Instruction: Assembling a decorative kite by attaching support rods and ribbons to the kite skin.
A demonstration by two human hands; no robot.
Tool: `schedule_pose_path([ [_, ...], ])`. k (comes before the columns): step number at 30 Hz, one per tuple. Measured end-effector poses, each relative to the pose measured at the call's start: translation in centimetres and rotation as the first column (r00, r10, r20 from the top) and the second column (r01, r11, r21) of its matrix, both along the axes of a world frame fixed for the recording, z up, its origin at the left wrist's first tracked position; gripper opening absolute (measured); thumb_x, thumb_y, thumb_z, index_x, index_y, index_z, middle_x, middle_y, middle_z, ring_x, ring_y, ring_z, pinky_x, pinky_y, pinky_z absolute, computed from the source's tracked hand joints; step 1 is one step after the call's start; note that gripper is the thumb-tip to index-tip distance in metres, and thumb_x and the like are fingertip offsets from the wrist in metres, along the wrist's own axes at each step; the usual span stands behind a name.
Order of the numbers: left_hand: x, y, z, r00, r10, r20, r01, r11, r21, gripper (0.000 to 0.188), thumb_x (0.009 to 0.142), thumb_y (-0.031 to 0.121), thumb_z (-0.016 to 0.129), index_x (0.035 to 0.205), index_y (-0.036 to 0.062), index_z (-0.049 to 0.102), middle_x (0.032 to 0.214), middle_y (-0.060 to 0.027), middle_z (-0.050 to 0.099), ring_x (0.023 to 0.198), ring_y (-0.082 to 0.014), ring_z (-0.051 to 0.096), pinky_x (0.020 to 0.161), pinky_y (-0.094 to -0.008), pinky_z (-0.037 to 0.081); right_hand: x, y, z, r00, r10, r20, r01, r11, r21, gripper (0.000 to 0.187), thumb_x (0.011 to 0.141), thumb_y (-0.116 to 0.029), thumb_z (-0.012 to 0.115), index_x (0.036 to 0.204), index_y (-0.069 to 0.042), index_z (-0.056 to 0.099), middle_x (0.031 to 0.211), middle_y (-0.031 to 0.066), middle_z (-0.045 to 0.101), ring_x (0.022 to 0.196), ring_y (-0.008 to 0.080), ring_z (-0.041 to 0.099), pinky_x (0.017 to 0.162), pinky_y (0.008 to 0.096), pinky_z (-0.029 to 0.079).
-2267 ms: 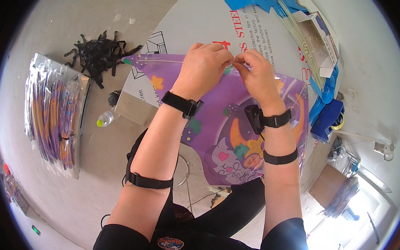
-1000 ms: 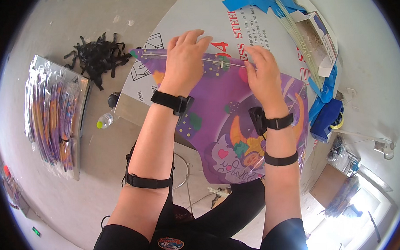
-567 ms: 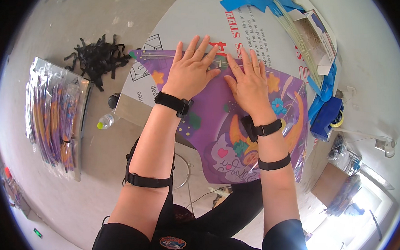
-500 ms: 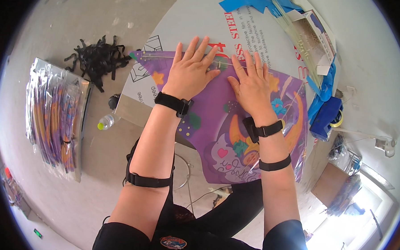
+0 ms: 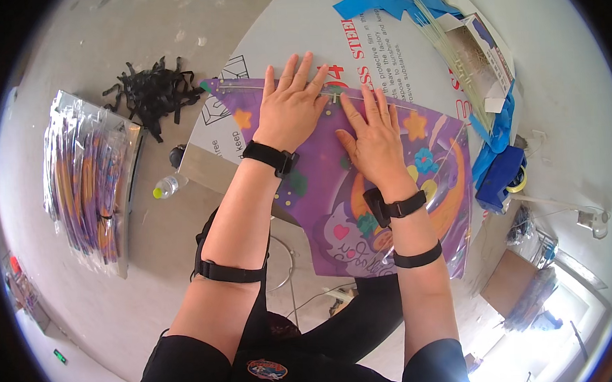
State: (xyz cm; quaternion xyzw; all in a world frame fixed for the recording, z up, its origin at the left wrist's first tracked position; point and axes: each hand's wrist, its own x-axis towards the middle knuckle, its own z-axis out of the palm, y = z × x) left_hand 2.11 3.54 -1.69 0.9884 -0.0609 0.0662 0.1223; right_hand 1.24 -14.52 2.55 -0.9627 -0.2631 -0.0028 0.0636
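- The right hand (image 5: pixel 376 147) lies palm down on a purple printed sheet (image 5: pixel 312 167), its fingers extended and parted, gripping nothing.
- The left hand (image 5: pixel 292 113) rests just beside it, equally flat, fingers fanned past the sheet's far edge, gripping nothing.
- A thin rod (image 5: pixel 243 86) runs along that edge.
- The sheet lies across the bench (image 5: pixel 279 38), its near part overhanging.
- Beyond, pale sticks (image 5: pixel 443 48) lie beside an open box (image 5: pixel 497 105).
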Motion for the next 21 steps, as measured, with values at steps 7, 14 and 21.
schedule_pose_path([
  [7,0.3,0.3,0.4,1.0,0.001,-0.013,-0.003,0.99,-0.144,0.058,0.091,0.036,0.057,0.144,0.0225,0.04,0.153,-0.0072,0.031,0.143,-0.0247,0.026,0.116,-0.0505,0.015,0.1,-0.4,-0.8,0.999,-0.041,-0.009,0.042,0.998,0.054,0.066,0.084,-0.035,0.068,0.143,-0.021,0.043,0.15,0.015,0.033,0.139,0.0367,0.03,0.11,0.055,0.028],
  [14,0.5,0.9,1.1,0.99,-0.016,-0.143,-0.014,0.978,-0.206,0.074,0.086,0.036,0.062,0.149,0.0169,0.029,0.157,-0.0096,0.023,0.146,-0.026,0.017,0.118,-0.0475,0.011,0.5,1.7,0.5,1.0,0.008,-0.023,-0.006,0.996,0.091,0.06,0.085,-0.036,0.067,0.14,-0.027,0.046,0.149,0.0149,0.035,0.137,0.0374,0.032,0.11,0.055,0.028],
  [21,0.6,1.3,0.8,0.991,-0.052,-0.123,0.014,0.957,-0.291,0.076,0.083,0.029,0.064,0.149,0.013,0.03,0.155,-0.0106,0.026,0.146,-0.0259,0.018,0.118,-0.0474,0.01,0.7,1.8,-0.2,1.0,0.008,0.009,-0.009,0.998,0.068,0.057,0.084,-0.038,0.067,0.137,-0.027,0.05,0.146,0.0149,0.038,0.137,0.0384,0.031,0.11,0.0552,0.028],
])
